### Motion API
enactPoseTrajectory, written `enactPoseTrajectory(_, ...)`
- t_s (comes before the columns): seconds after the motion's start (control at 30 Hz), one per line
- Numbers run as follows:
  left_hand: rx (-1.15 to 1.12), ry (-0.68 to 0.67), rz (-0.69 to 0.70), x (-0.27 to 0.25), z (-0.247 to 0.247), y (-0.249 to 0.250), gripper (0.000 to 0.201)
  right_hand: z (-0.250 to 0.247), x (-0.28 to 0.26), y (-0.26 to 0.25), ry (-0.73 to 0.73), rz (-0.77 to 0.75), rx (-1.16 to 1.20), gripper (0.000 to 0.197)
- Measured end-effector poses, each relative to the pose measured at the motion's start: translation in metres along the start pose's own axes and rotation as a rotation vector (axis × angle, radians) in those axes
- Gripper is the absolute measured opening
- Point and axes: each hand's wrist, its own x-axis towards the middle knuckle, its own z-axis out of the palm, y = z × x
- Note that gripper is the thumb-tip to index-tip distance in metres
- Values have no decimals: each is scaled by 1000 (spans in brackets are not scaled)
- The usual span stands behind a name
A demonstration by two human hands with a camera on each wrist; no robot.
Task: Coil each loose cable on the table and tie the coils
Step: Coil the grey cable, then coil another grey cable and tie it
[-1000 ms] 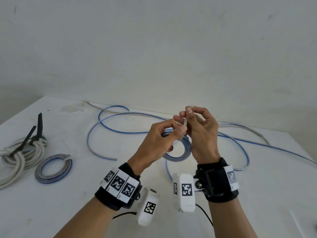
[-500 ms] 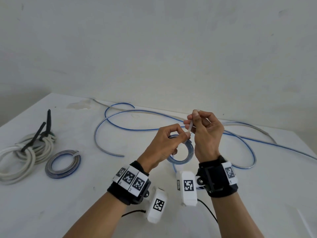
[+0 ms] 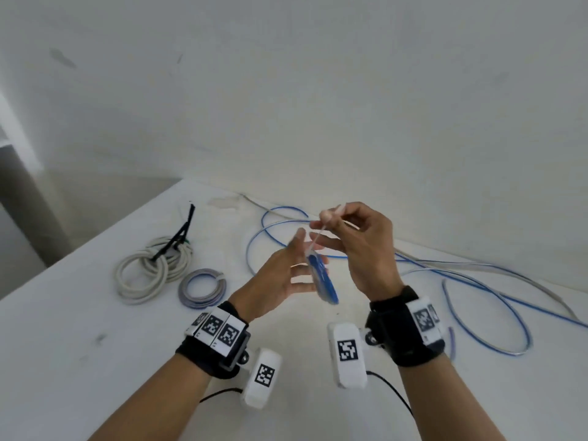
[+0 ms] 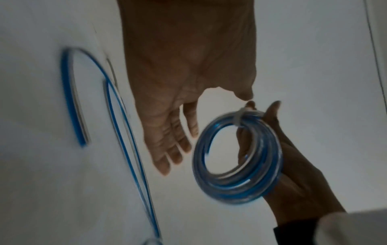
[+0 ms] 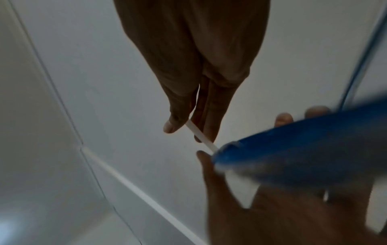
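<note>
A small blue and grey cable coil (image 3: 322, 278) hangs in the air from a thin white zip tie (image 3: 318, 234) looped round its top. My right hand (image 3: 327, 216) pinches the tie's tail between thumb and fingertips, above the coil. My left hand (image 3: 299, 265) is open, fingers straight, palm facing the coil just left of it. In the left wrist view the coil (image 4: 236, 157) and the tie (image 4: 240, 116) show beside my straight left fingers (image 4: 165, 154), with a gap between them. The right wrist view shows the tie (image 5: 199, 132) in my right hand's pinch, with the coil (image 5: 303, 140) blurred.
On the white table (image 3: 63, 329) lie a thick white cable bundle (image 3: 140, 272) bound with a black tie and a small grey-blue tied coil (image 3: 202, 288), both to the left. Long loose blue and grey cables (image 3: 477, 297) sprawl behind and right of my hands. A wall stands behind.
My left hand has let go of the tie and opened. My right hand has pulled the tie's tail up, so the coil now hangs edge-on. The head view has swung.
</note>
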Motion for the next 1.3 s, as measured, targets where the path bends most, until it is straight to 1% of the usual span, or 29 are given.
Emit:
enactPoseTrajectory(0.03,3,18,-31,-7,-11,5,76,12,5,4,-20,-2,-43,25)
enactPoseTrajectory(0.07,18,28,-53,-14,-20,10,79,21,9,9,-31,-6,-97,25)
enactPoseTrajectory(0.1,54,49,-60,-25,-30,16,75,33,13,13,-44,-8,-155,24)
enactPoseTrajectory(0.17,184,132,-35,-47,-47,27,52,54,19,21,-66,-5,-244,26)
enactPoseTrajectory(0.23,350,230,-24,-68,-66,38,32,75,22,27,-99,6,-274,27)
enactPoseTrajectory(0.33,507,337,-38,-90,-98,49,16,105,24,35,-142,37,-278,25)
enactPoseTrajectory(0.4,570,370,-45,-101,-119,54,12,123,27,45,-150,63,-284,26)
enactPoseTrajectory(0.43,560,383,-48,-104,-129,55,13,131,29,52,-152,65,-304,27)
enactPoseTrajectory(0.5,506,405,-45,-112,-143,58,16,142,33,73,-195,83,-473,33)
enactPoseTrajectory(0.57,437,406,-48,-117,-155,58,21,146,29,95,-330,164,-716,37)
enactPoseTrajectory(0.6,396,400,-53,-119,-160,57,23,148,25,103,-409,214,-778,32)
enactPoseTrajectory(0.63,357,392,-59,-121,-164,56,25,148,22,109,-459,254,-786,23)
enactPoseTrajectory(0.7,282,384,-71,-123,-169,53,28,151,17,110,-465,295,-737,15)
enactPoseTrajectory(0.77,206,395,-89,-126,-172,52,30,152,17,105,-452,267,-740,15)
enactPoseTrajectory(0.83,188,401,-99,-129,-176,52,28,152,20,104,-445,210,-823,17)
enactPoseTrajectory(0.97,365,456,-117,-130,-180,46,19,153,15,109,-443,190,-965,19)
enactPoseTrajectory(1.03,463,516,-120,-128,-181,42,24,153,10,112,-439,158,-1070,23)
enactPoseTrajectory(1.07,529,566,-122,-126,-181,40,27,154,8,113,-442,129,-1120,26)
enactPoseTrajectory(1.13,722,667,-125,-121,-178,38,33,153,4,114,-455,77,-1196,33)
enactPoseTrajectory(1.17,812,691,-129,-119,-175,37,33,152,3,113,-455,61,-1210,36)
enactPoseTrajectory(1.23,939,686,-117,-114,-166,36,32,149,3,113,-442,45,-1209,36)
enactPoseTrajectory(1.3,1113,666,-93,-111,-160,36,33,146,3,112,-420,45,-1187,33)
